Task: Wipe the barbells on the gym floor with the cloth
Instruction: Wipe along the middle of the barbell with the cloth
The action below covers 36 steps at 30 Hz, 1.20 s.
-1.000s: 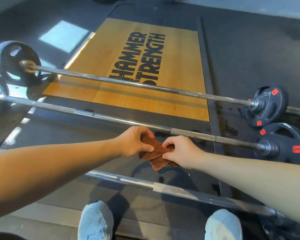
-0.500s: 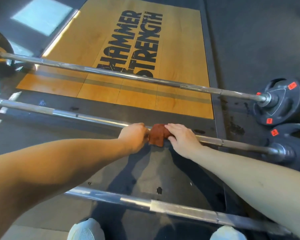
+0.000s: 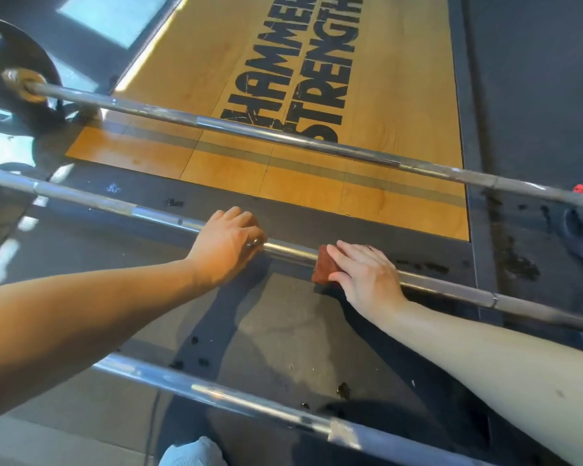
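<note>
Hands are drawing apart since before: the right hand (image 3: 360,274) is pressing the cloth (image 3: 322,269) along the middle barbell (image 3: 290,250) at frame centre, fingers (image 3: 350,253) lying fairly straight, while the left hand (image 3: 228,245) is gripping the bare bar. Most of it, plus the far barbell (image 3: 283,136) and near barbell (image 3: 216,395), is seemingly awaiting wiping; nothing is blocking the stroke.

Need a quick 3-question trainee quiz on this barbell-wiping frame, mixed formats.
1. True or false: the right hand presses the cloth onto the middle barbell.
2. Fill in: along the bar, the cloth lies to the ___ of the left hand (person's own sides).
3. The left hand grips: A) the cloth B) the middle barbell C) nothing.
Key: 1 true; 2 right; 3 B.
</note>
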Each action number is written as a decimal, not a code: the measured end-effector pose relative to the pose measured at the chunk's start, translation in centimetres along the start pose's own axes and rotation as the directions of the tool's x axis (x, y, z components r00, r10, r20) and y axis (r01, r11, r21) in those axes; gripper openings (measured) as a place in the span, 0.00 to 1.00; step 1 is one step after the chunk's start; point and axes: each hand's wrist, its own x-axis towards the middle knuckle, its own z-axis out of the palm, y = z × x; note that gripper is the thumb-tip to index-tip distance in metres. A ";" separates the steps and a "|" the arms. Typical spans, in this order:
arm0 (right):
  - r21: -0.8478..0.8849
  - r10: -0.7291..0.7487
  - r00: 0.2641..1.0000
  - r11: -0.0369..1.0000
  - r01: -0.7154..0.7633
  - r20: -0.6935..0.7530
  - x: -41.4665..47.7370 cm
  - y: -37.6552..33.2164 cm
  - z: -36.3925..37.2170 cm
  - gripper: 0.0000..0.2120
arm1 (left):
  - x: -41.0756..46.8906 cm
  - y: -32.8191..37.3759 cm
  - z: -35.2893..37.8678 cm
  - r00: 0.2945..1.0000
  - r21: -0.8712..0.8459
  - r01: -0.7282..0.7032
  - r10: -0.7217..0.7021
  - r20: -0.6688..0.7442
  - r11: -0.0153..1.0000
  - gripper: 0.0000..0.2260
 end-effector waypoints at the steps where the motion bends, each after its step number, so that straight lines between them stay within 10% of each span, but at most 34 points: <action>1: -0.008 -0.020 1.000 1.000 0.020 0.003 0.4 -0.3 0.2 0.25 | -0.2 -0.9 -0.1 1.000 -0.004 0.007 -0.007 -0.004 1.000 0.07; 13: -0.001 -0.181 0.969 0.983 0.184 0.165 12.2 -14.9 6.2 0.25 | -7.8 -15.6 -2.2 0.869 0.010 0.474 -0.466 -0.165 0.880 0.16; 22: -0.113 -0.179 0.968 0.973 0.201 0.177 21.1 -27.5 12.7 0.28 | -8.9 -16.9 -2.7 0.833 -0.075 0.527 -0.532 -0.151 0.847 0.18; 36: -0.119 -0.255 0.965 0.958 0.261 0.067 5.9 -6.4 2.0 0.25 | -4.3 -8.3 -1.9 0.931 -0.002 0.364 -0.363 -0.042 0.932 0.15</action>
